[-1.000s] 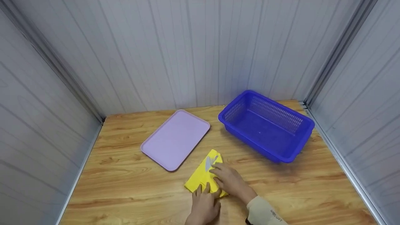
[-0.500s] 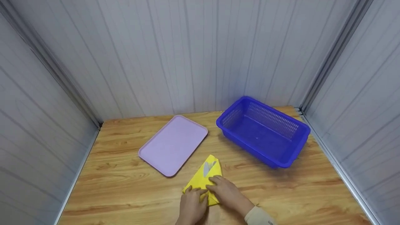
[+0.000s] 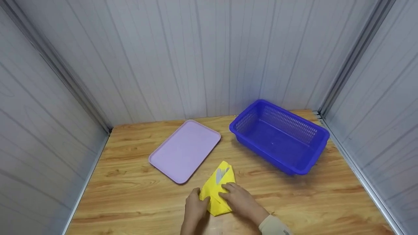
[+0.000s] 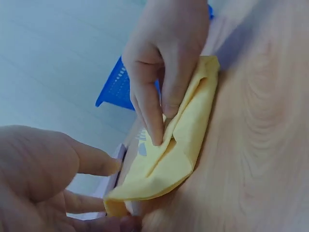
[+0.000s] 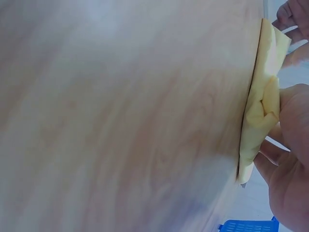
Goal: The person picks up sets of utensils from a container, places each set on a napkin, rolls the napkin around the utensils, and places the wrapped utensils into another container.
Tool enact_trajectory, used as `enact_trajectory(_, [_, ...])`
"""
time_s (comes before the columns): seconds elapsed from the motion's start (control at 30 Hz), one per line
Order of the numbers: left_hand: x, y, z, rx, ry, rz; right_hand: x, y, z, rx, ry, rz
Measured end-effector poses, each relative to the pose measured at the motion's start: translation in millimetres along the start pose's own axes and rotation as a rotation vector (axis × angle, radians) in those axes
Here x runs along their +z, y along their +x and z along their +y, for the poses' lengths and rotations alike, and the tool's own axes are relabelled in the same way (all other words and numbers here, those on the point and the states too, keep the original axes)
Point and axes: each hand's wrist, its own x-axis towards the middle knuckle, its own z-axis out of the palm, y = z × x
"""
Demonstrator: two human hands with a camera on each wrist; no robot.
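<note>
A folded yellow cloth (image 3: 215, 192) lies on the wooden table, layered into a tapering packet. Grey knife and fork shapes (image 3: 222, 174) show at its far end; I cannot tell whether they are real or printed. My left hand (image 3: 195, 206) holds the cloth's left corner, fingers at the outer edge and thumb over the top. In the left wrist view, that flap stands raised by the left fingers (image 4: 87, 203). My right hand (image 3: 241, 200) pinches the fold on the right side, its thumb and index fingertips close together, as the left wrist view shows.
A shallow lilac tray (image 3: 184, 151) lies behind the cloth to the left. Farther right stands a blue plastic basket (image 3: 274, 143) with perforated sides. Pale panel walls (image 3: 209, 58) enclose the table (image 3: 130, 195) at the back and both sides.
The cloth's left corner, flat before, has come up and inward under my left hand, which now grips its edge. My right hand stays on the fold. The view has shifted slightly.
</note>
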Motion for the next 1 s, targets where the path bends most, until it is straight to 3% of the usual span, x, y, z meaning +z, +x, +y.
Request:
enact_trajectory(0.17, [-4.0, -0.5, -0.8, -0.101, -0.076, -0.043, -1, 2.2, 1, 0.026, 0.008, -0.036])
enact_trajectory(0.27, [-4.0, -2.0, -0.4, -0.170, -0.176, -0.055, -1, 2.2, 2, 0.033, 0.018, -0.054])
enact_trajectory(0.37, [-0.6, -4.9, -0.2, -0.183, -0.255, -0.031, -2, 1.2, 4, 0.033, 0.036, -0.048])
enact_trajectory(0.43, [3.2, -7.9, -1.2, -0.145, -0.233, -0.011, -2, -0.8, 5, 0.033, 0.043, -0.037])
enact_trajectory(0.57, [12.1, -13.8, -4.8, -0.017, -0.078, 0.033, 2, -7.0, 6, 0.012, 0.056, 0.001])
enact_trajectory(0.7, [20.9, -15.8, -4.8, 0.058, -0.050, 0.060, 7, -9.3, 4, -0.009, 0.084, 0.019])
enact_trajectory(0.77, [25.2, -16.1, -1.3, 0.110, -0.042, 0.113, 7, -7.1, 3, -0.006, 0.098, 0.017])
enact_trajectory(0.9, [36.1, -16.7, 10.1, 0.274, 0.024, 0.256, 4, -1.2, 3, 0.034, 0.109, 0.020])
enact_trajectory(1.0, [47.4, -18.2, 17.4, 0.398, 0.057, 0.305, 3, -0.6, 4, 0.072, 0.127, 0.036])
